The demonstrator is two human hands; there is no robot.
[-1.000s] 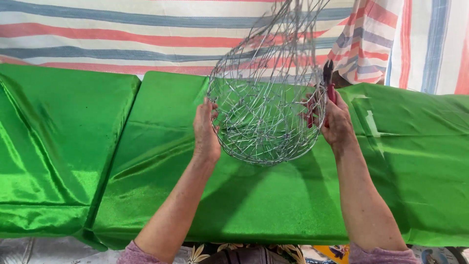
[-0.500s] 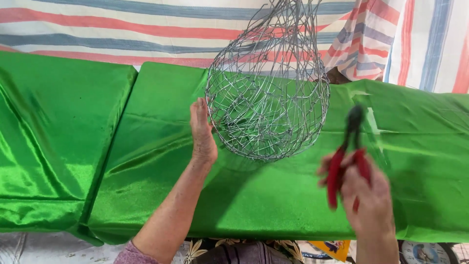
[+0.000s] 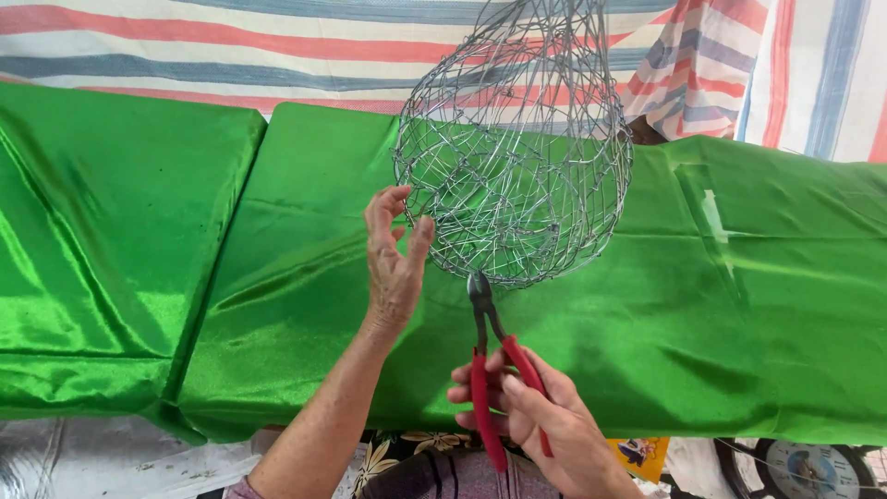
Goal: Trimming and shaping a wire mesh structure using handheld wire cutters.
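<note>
A rounded silver wire-mesh basket [image 3: 517,157] hangs upright above the green-covered tabletop; red-handled metal pliers [image 3: 494,370] seemingly touch its bottom rim.

Silver-grey wire basket [image 3: 517,157] hangs over the shiny bright green cloth [image 3: 231,268], red-handled pliers [image 3: 494,370] with dark jaws below the basket, and a white tarp [image 3: 231,46] striped red, blue and grey behind the cloth.

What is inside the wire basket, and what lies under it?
The wire basket looks empty: only its crossing wires and the green cloth show through. Under its bottom edge are the pliers, held in the right hand. What the cloth covers cannot be seen.
</note>
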